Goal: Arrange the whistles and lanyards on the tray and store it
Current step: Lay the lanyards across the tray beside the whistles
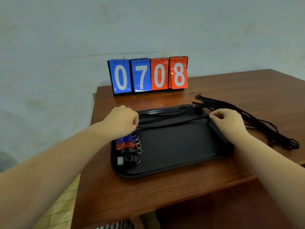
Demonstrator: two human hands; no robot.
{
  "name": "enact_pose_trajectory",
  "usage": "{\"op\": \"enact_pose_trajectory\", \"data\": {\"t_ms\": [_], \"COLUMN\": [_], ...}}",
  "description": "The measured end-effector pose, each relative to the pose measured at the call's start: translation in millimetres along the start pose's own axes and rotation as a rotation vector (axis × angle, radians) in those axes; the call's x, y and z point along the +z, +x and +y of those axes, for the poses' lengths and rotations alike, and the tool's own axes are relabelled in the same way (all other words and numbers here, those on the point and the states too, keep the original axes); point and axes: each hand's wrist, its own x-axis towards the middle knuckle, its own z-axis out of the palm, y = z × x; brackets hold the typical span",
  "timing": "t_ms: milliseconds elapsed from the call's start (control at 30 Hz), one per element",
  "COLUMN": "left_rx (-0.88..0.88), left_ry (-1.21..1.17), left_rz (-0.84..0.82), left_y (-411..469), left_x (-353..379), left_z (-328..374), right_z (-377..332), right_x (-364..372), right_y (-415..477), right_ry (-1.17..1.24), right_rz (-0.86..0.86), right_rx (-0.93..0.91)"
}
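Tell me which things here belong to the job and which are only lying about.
Job: tray; whistles in a row at its left side; stretched lanyard, pinched by left hand and right hand; lanyard bundle on the table.
Lying about: scoreboard reading 0708.

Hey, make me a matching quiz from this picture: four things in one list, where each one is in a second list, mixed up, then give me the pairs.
Things
1. whistles
2. flip scoreboard
3. loose lanyard bundle
4. stretched lanyard

Places
A. mostly on the table, right of the tray
B. pinched between left hand and right hand, across the tray's far part
C. in a row along the tray's left side
D. standing at the table's far edge

Pairs: 1-C, 2-D, 3-A, 4-B
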Motion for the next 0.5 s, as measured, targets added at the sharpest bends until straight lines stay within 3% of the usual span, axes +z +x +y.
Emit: {"op": "enact_pose_trajectory", "data": {"t_ms": [500], "left_rx": [-0.008], "left_ry": [0.041], "left_rz": [0.017], "left_y": [3.6], "left_x": [-0.7], "left_z": [-1.1], "right_z": [0.6], "right_x": [-3.0], "right_y": [-3.1], "right_ry": [0.076], "right_rz": [-0.011], "right_rx": [0.108]}}
